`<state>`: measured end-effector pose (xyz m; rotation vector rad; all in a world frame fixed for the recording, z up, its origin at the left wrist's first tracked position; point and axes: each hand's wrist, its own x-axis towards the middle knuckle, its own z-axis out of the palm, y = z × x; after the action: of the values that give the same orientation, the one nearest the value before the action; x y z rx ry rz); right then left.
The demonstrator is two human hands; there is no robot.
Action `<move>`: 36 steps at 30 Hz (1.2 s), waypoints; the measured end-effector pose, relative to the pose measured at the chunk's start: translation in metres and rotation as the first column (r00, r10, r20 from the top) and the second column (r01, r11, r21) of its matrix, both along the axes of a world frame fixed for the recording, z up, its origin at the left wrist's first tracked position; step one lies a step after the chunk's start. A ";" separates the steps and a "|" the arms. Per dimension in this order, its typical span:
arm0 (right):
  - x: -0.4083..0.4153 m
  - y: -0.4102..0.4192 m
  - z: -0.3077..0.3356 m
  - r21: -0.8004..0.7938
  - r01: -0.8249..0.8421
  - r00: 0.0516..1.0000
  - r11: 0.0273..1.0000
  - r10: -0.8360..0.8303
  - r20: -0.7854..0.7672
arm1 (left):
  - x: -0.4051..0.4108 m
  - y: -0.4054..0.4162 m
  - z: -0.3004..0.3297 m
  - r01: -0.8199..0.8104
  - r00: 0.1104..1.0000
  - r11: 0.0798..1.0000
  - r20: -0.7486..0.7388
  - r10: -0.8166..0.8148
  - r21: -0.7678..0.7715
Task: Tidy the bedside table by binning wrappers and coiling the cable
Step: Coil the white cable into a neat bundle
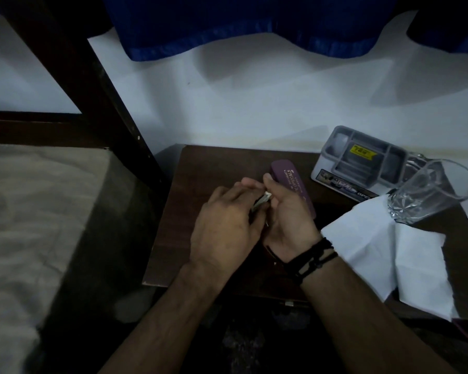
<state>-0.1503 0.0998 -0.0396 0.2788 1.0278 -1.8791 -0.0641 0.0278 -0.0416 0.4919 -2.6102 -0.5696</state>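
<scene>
The wrapper (261,202), or what looks like one, sits pinched between your two hands above the middle of the counter (200,168); it is a small pale, folded scrap, and the light is too dim for you to be sure it is not a cable end. Your left hand (224,225) lies over it from the left, fingers curled down and closed on its lower end. Your right hand (287,214) cups it from the right, palm turned inward, thumb and fingers closing on the upper end. The scrap's long axis runs from near-left up to far-right, so it points roughly toward the purple spectacle case (295,187) lying just behind your right hand.

Both hands are equally close, since both touch it, but the left covers more of it, so the left seems the better one to carry it off. No bin shows in view, so you cannot tell which way that carry goes.

Right of your wrists a white tissue (376,252) lies spread under a tilted-looking glass tumbler (430,193), with a grey tray box (362,160) farther back. Sweep wide of the glass.
</scene>
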 end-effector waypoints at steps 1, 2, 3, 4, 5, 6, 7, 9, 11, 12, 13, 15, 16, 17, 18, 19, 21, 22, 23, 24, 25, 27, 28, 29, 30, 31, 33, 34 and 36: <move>0.001 0.000 0.000 0.019 0.002 1.000 1.000 -0.002 -0.008 | -0.001 0.000 0.003 0.000 1.000 1.000 0.024 0.000 0.018; 0.003 -0.001 0.000 0.040 -0.001 1.000 0.999 0.001 -0.010 | -0.001 0.001 0.005 -0.008 0.999 0.999 0.049 0.006 0.040; 0.004 -0.001 0.000 0.056 -0.006 1.000 0.998 0.006 -0.008 | -0.001 0.002 0.006 -0.021 0.997 0.998 0.077 0.016 0.066; 0.006 -0.002 0.000 0.064 -0.011 1.000 0.998 0.011 -0.008 | 0.000 0.003 0.007 -0.033 0.996 0.995 0.091 0.025 0.094; 0.007 -0.002 0.000 0.070 -0.012 1.000 0.997 0.012 -0.011 | 0.000 0.003 0.007 -0.043 0.995 0.989 0.093 0.030 0.145; 0.007 -0.002 0.000 0.070 -0.015 1.000 0.997 0.017 -0.020 | 0.000 0.002 0.007 -0.055 0.996 0.974 0.081 0.038 0.219; 0.006 -0.002 -0.001 0.059 -0.027 0.999 0.998 0.029 -0.033 | 0.000 0.000 0.007 -0.065 0.997 0.950 0.052 0.052 0.306; 0.006 0.000 0.000 0.032 -0.077 0.995 0.997 0.078 -0.056 | -0.001 -0.003 0.007 -0.069 0.996 0.888 -0.016 0.086 0.454; 0.005 0.001 0.003 0.019 -0.131 0.989 0.991 0.132 -0.063 | 0.000 -0.006 0.010 -0.063 0.996 0.826 -0.023 0.091 0.560; 0.005 0.001 0.004 0.021 -0.151 0.986 0.988 0.153 -0.071 | 0.000 -0.006 0.010 -0.059 0.996 0.796 -0.015 0.085 0.602; 0.005 0.001 0.005 0.028 -0.169 0.982 0.985 0.171 -0.081 | 0.000 -0.006 0.010 -0.055 0.997 0.769 -0.012 0.081 0.637; 0.005 0.001 0.005 0.050 -0.191 0.977 0.980 0.195 -0.087 | 0.000 -0.006 0.011 -0.035 0.997 0.668 -0.023 0.078 0.744; 0.004 0.002 0.004 0.056 -0.195 0.977 0.979 0.199 -0.080 | 0.000 -0.007 0.012 -0.018 0.996 0.574 -0.033 0.078 0.819; 0.004 0.002 0.004 0.059 -0.196 0.977 0.979 0.200 -0.070 | 0.000 -0.008 0.014 -0.003 0.997 0.457 -0.034 0.071 0.889; 0.005 0.003 0.004 0.061 -0.193 0.979 0.979 0.196 -0.059 | 0.000 -0.009 0.015 -0.002 0.998 0.349 -0.019 0.057 0.937; 0.005 0.004 0.004 0.066 -0.190 0.980 0.980 0.193 -0.045 | 0.000 -0.010 0.016 -0.018 0.999 0.277 0.007 0.042 0.961; 0.004 0.005 0.003 0.083 -0.185 0.982 0.979 0.188 -0.023 | 0.000 -0.013 0.013 -0.071 0.997 0.235 0.067 0.027 0.969; 0.004 0.005 0.003 0.094 -0.185 0.982 0.978 0.186 -0.011 | -0.001 -0.014 0.011 -0.074 0.997 0.257 0.066 0.037 0.964; 0.003 0.005 0.002 0.101 -0.183 0.983 0.978 0.183 0.008 | -0.001 -0.015 0.008 -0.051 0.998 0.332 0.038 0.046 0.942; 0.002 0.005 0.001 0.101 -0.183 0.983 0.978 0.182 0.023 | -0.002 -0.016 0.004 -0.025 0.999 0.444 0.003 0.049 0.896; 0.002 0.006 0.002 0.087 -0.191 0.981 0.978 0.190 0.025 | -0.002 -0.015 0.001 -0.013 0.999 0.544 -0.016 0.047 0.839; 0.002 0.007 0.004 0.060 -0.224 0.975 0.973 0.223 0.008 | -0.002 -0.015 -0.005 -0.024 0.999 0.666 -0.008 0.045 0.745; 0.002 0.006 0.003 0.062 -0.230 0.973 0.971 0.230 0.011 | -0.003 -0.017 -0.009 -0.043 0.999 0.712 0.010 0.051 0.701; 0.003 0.006 0.004 0.071 -0.217 0.976 0.974 0.216 0.022 | -0.002 -0.018 -0.011 -0.071 0.997 0.763 0.028 0.069 0.642; 0.003 0.006 0.003 0.087 -0.188 0.982 0.978 0.186 0.027 | -0.002 -0.020 -0.014 -0.109 0.994 0.802 0.042 0.104 0.587; 0.003 0.005 0.003 0.098 -0.157 0.987 0.983 0.156 0.025 | -0.002 -0.021 -0.013 -0.140 0.989 0.812 0.045 0.139 0.567; 0.003 0.004 0.003 0.096 -0.123 0.992 0.988 0.122 0.012 | -0.001 -0.021 -0.009 -0.152 0.984 0.730 0.031 0.177 0.666; 0.004 0.004 0.005 0.084 -0.109 0.994 0.990 0.109 0.011 | -0.001 -0.021 -0.007 -0.134 0.985 0.673 0.021 0.173 0.727; 0.003 0.006 0.008 0.048 -0.064 0.998 0.997 0.062 0.030 | 0.001 -0.024 -0.005 -0.068 0.994 0.648 0.000 0.105 0.759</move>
<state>-0.1470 0.1058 -0.0319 0.2980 1.0526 -1.7902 -0.0628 0.0034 -0.0464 0.8307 -2.1676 -1.6436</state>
